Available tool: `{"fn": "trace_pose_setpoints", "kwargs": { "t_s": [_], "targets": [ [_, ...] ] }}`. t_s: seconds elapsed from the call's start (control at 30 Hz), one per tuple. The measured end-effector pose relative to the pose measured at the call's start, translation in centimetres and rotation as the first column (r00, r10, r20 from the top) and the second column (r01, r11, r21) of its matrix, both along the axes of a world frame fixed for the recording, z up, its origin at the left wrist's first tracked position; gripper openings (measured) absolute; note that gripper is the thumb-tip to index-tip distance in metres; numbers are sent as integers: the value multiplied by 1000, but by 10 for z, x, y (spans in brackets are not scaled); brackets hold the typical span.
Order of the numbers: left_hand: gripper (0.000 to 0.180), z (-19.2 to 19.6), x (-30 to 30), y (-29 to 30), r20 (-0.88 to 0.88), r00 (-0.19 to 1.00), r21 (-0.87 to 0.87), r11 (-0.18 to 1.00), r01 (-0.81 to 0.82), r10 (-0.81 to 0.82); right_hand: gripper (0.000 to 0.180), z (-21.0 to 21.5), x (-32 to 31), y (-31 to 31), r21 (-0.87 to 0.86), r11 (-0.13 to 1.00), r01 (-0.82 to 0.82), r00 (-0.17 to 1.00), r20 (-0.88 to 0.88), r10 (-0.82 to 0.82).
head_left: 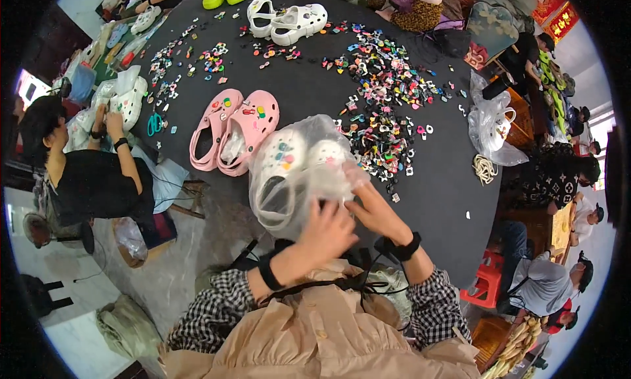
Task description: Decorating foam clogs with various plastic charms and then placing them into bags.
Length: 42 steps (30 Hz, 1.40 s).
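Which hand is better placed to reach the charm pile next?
Probably the right hand: it is at the right side of the clear bag, nearer the charm pile. The left hand is farther left and closer to the body.

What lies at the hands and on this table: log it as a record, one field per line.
Left hand: blurred, at the near side of the clear plastic bag
Right hand: at the bag's right side
Bag contents: white clogs
Left of bag: pink clogs
Right: heap of small charms
Surface: dark table
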<state>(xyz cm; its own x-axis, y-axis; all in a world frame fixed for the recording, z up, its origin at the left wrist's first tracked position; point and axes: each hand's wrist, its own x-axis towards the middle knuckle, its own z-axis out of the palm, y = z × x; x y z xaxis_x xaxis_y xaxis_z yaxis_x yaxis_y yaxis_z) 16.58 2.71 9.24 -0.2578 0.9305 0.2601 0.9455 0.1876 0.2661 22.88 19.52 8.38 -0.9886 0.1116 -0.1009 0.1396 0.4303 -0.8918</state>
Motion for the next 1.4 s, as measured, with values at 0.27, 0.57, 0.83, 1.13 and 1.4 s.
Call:
{"fn": "trace_pose_setpoints", "kwargs": {
  "t_s": [0.27,0.57,0.83,1.13,1.4],
  "targets": [
    [34,-46,-124,-35,-75,985,-199,965,-170,158,50,-93,-42,49,149,986,81,985,-162,-57],
    [50,-31,-116,12,80,996,-3,999,45,-45,36,-107,-51,41,-61,939,337,932,-122,-343],
    [20,-82,-170,50,417,882,-133,974,-181,221,22,-53,-30,-24,254,882,396,886,-356,-296],
    [28,-95,-173,49,413,898,-52,988,-144,152,27,-50,-33,-53,506,723,470,883,-266,-388],
    [47,-95,-161,56,259,959,143,987,77,-112,15,-62,-34,-48,195,806,559,828,-187,-529]
  ]
}}
